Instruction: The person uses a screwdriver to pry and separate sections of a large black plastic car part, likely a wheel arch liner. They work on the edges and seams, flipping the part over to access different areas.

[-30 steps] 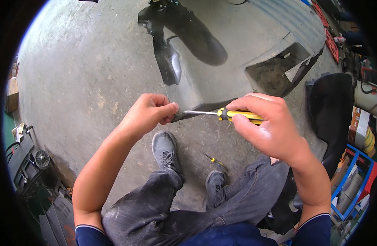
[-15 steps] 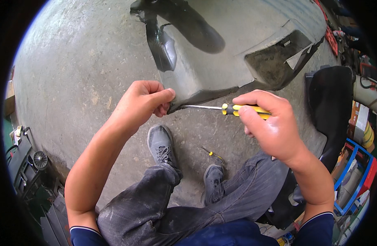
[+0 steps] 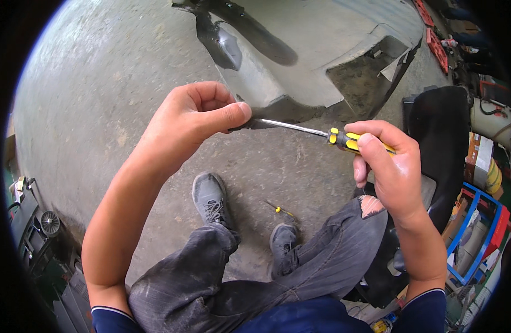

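Note:
A large moulded grey and black panel (image 3: 300, 72) fills the upper middle, with a dark recessed opening (image 3: 361, 77) on its right. My left hand (image 3: 200, 116) is closed on the panel's near left corner, thumb on top and fingers curled. My right hand (image 3: 383, 161) holds a screwdriver (image 3: 350, 139) by its yellow and black handle. Its steel shaft slants up leftward to the corner beside my left thumb, where the tip is hard to make out. A small yellow-handled screwdriver (image 3: 278, 209) lies on the floor between my shoes.
A black curved panel (image 3: 436, 122) lies at the right. Beyond it are cardboard boxes (image 3: 480, 155), a blue frame (image 3: 469, 261) with scraps and red parts (image 3: 436, 50). Dark parts with a small wheel (image 3: 50, 222) crowd the lower left. The concrete floor (image 3: 100, 83) curves around.
Both hands and the panel's near edge have shifted up in the picture. My right hand has moved rightward, and the screwdriver now slants more steeply down toward it.

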The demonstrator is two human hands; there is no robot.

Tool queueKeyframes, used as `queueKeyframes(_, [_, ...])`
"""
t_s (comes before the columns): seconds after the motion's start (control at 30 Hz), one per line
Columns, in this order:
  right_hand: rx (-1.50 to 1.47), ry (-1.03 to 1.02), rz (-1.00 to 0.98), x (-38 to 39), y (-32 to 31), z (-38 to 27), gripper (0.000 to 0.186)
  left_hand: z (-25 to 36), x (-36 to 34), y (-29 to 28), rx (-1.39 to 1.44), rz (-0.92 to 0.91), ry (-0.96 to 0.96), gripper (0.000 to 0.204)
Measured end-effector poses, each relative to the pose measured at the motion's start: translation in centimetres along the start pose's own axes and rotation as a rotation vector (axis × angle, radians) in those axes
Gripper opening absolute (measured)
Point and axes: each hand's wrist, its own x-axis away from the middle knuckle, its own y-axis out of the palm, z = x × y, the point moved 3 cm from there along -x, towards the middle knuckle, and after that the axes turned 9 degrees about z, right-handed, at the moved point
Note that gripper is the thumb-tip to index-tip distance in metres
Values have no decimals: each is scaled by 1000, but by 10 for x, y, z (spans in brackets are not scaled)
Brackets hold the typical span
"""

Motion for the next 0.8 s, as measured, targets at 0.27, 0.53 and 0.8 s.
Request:
queueKeyframes(0.27, [-419, 231, 98, 24, -2, 47, 38, 17, -10, 17, 34, 69, 189, 27])
queueKeyframes(0.53, [-719, 284, 42, 45, 7, 74, 38, 29, -14, 22, 46, 65, 196, 22])
queueKeyframes(0.8, [-709, 308, 85, 57, 23, 62, 40, 28, -14, 26, 102, 96, 180, 24])
